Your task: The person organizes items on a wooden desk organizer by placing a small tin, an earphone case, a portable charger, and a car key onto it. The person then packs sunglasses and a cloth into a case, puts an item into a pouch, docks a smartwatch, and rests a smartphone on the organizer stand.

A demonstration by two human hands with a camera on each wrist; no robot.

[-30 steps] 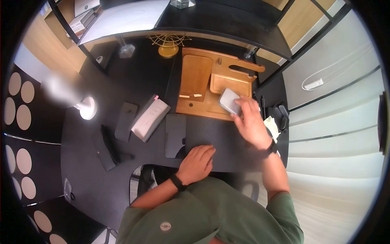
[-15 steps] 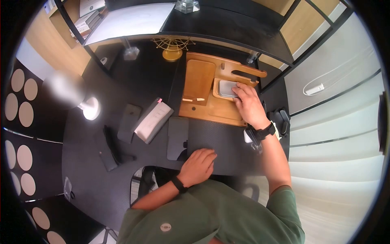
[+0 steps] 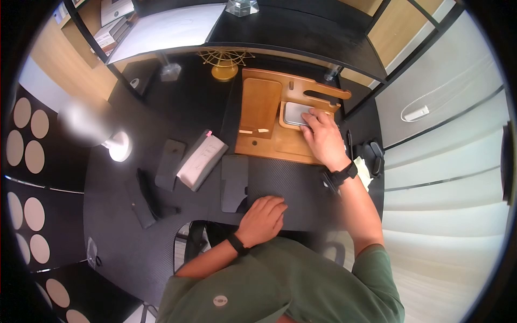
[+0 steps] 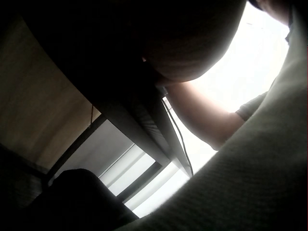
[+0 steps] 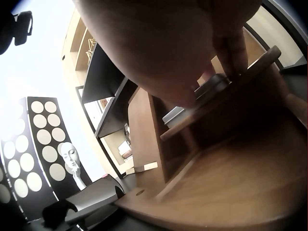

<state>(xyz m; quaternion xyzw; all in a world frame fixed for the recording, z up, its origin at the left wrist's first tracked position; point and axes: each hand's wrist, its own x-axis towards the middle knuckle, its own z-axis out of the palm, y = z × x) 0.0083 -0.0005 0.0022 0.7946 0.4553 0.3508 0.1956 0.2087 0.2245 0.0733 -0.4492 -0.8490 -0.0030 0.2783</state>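
A flat silver case (image 3: 295, 113) lies in the raised tray (image 3: 282, 119) of a wooden organizer (image 3: 261, 102). My right hand (image 3: 326, 141) is over the case's right end, gripping it between thumb and fingers. In the right wrist view the thumb is at the near side of the case (image 5: 175, 115) and the fingertips (image 5: 233, 72) reach down by the tray's far part. My left hand (image 3: 261, 220) rests palm down at the desk's front edge, holding nothing, with its fingers relaxed. The left wrist view is dark and shows no held object.
Left of the organizer are a dark flat device (image 3: 235, 183), a pale-topped case (image 3: 202, 161), a dark box (image 3: 170, 161) and a white lamp (image 3: 119, 146). A gold wheel ornament (image 3: 224, 70) stands behind. Dark items (image 3: 370, 156) lie at right, beneath the shelf (image 3: 301, 40).
My right hand has carried the silver case from the organizer's front part back into the raised tray. The left hand has stayed at the desk edge.
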